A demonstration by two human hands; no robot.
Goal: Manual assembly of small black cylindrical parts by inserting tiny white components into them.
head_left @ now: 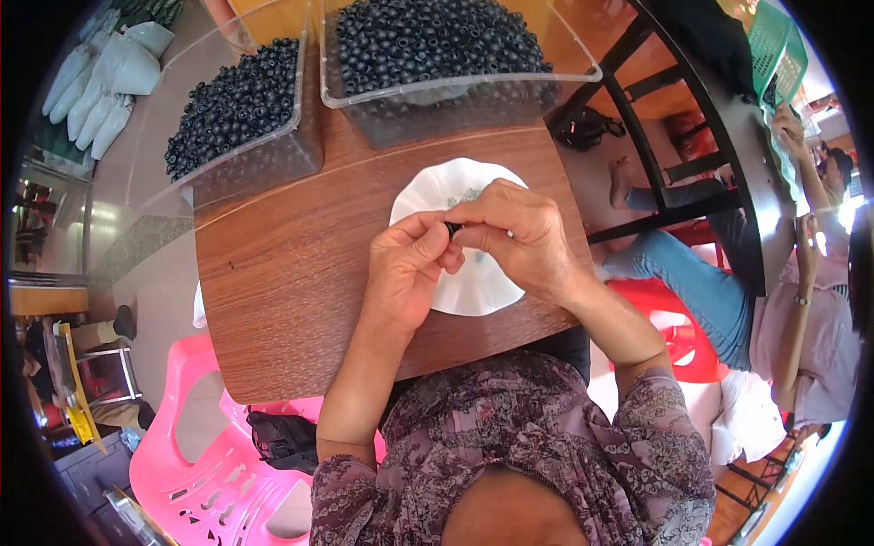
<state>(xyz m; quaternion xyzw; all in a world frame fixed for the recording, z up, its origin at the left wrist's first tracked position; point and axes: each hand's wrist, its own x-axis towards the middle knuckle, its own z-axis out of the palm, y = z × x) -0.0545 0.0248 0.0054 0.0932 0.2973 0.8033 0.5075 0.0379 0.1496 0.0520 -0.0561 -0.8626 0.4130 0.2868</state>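
Note:
Above a white plate with a wavy rim point(469, 296), my two hands meet. A small black round piece point(452, 228) is pinched between the fingertips of my left hand point(407, 264). My right hand point(526, 238) is closed at the same piece, thumb and forefinger pressed against it; whether it also holds something tiny cannot be made out. On the plate lie small pale bits, partly covered by my right hand. Two clear plastic bins hold heaps of black ring-like pieces: one heap point(238, 107) at the far left, a bigger one point(437, 44) beyond the plate.
The brown wooden table point(300, 282) has a rounded near-left corner. A pink plastic chair point(182, 446) with a black bag point(282, 439) stands at the left. To the right are a dark table frame point(678, 168), a red stool point(669, 332) and a seated person point(801, 337) by a green basket point(778, 56).

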